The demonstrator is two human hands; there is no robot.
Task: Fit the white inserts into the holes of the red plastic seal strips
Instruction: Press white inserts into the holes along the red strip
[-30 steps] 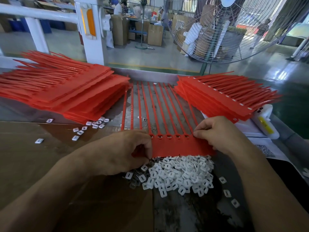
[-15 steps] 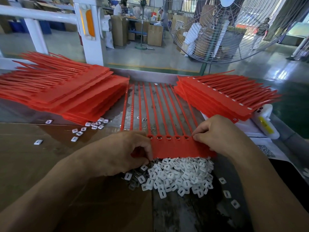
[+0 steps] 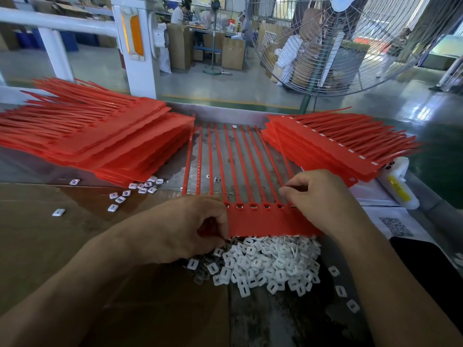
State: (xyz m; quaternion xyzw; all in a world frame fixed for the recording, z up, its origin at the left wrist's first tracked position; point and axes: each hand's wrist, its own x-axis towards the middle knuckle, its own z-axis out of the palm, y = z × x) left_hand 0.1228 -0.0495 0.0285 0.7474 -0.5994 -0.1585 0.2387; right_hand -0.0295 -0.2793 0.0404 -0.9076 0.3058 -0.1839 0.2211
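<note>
Right hand (image 3: 323, 196) edged left on red strip (image 3: 270, 221) | no legible writing

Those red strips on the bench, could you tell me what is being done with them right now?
A person is fitting white inserts into a sheet of red seal strips. The left hand grips the sheet's left edge, while the right hand pinches at the right end of its row of holes. Stacks of red sheets lie on both sides.

A large wire-caged fan (image 3: 355, 43) stands well beyond the hands. Right of the right hand lie a white bottle (image 3: 398, 184) and a QR-code sheet (image 3: 395, 226). Brown cardboard (image 3: 50, 241) lies under the left forearm.
</note>
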